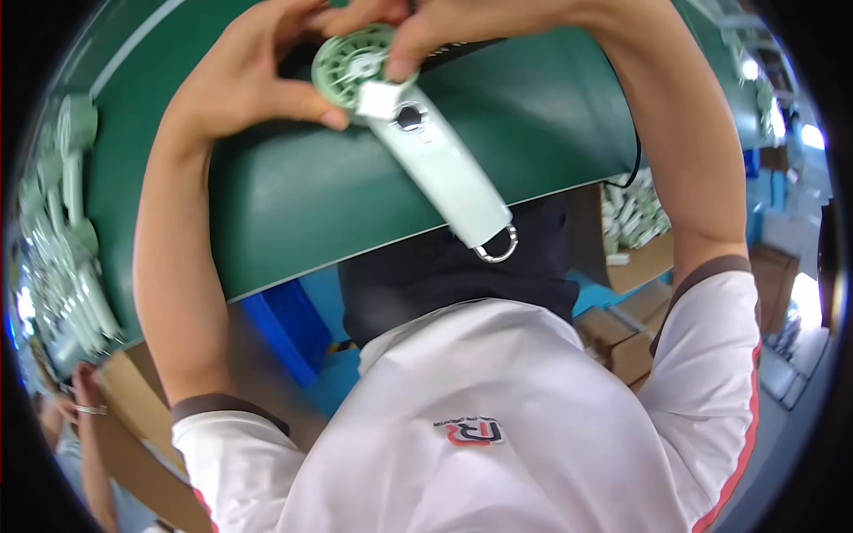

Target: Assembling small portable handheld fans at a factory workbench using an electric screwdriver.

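While both forearms come up from the white shirt (pixel 498 417) at the bottom of the view, the pale green handheld fan (pixel 418 142) sits raised between the two hands over the green desk (pixel 311 195), near its front edge. Fan handle slants down and right toward the body, metal ring (pixel 499 245) at its low end hanging just past the desk edge. Dark round button on the handle just below the head. Left hand (pixel 244 75) closed around the left side of the round fan head (pixel 355 62), thumb tip pressed at the lower edge of the head, beside a small white square piece (pixel 380 99) on the neck. Right hand (pixel 444 22) closed on the top and right of the head, one fingertip pressing down on the grille near its right rim. Below the desk edge: blue crate (pixel 284 324) on the left, open cardboard boxes (pixel 622 333) on the right, one holding more pale green parts. Far left on the desk, a row of similar green fans (pixel 67 231) lying packed together. Bottom left, another person's hand (pixel 84 395) with a ring, on a cardboard box
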`<state>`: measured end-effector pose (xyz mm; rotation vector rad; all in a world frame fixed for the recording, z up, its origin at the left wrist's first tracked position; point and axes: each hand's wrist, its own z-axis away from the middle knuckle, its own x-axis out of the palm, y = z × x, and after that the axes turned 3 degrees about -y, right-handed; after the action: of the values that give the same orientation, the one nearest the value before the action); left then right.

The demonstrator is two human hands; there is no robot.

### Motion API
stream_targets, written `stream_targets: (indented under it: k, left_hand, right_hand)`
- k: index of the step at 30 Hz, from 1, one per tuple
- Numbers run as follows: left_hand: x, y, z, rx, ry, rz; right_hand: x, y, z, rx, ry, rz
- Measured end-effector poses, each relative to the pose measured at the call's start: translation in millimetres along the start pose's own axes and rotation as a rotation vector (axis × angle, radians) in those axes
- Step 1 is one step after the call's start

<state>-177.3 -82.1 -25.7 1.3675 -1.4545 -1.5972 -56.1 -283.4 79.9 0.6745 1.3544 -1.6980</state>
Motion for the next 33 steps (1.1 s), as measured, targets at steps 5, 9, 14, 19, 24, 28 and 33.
stream_targets:
  k: [5,9,14,19,24,28,33]
  left_hand:
    - [-10,15,-1,-0.208,-0.002,0.093]
    - [-15,10,1,-0.224,0.014,0.012]
    - [-16,10,-12,-0.294,-0.021,-0.151]
    - [-6,10,-6,-0.217,0.105,-0.249]
    - [-5,4,-16,-0.113,0.051,-0.244]
    - [-11,5,-11,-0.069,0.027,-0.168]
    - [3,-1,-8,-0.15,0.121,-0.093]
  right_hand:
    - [13,44,33,-0.015,0.199,0.02]
    - [30,54,29,0.111,0.385,-0.126]
    - [46,71,46,0.222,0.532,-0.227]
    - [49,64,31,0.288,0.615,-0.301]
    - [34,61,3,0.392,0.66,-0.328]
    - [37,52,-8,0.433,0.682,-0.338]
    - [49,62,-12,0.533,0.694,-0.328]
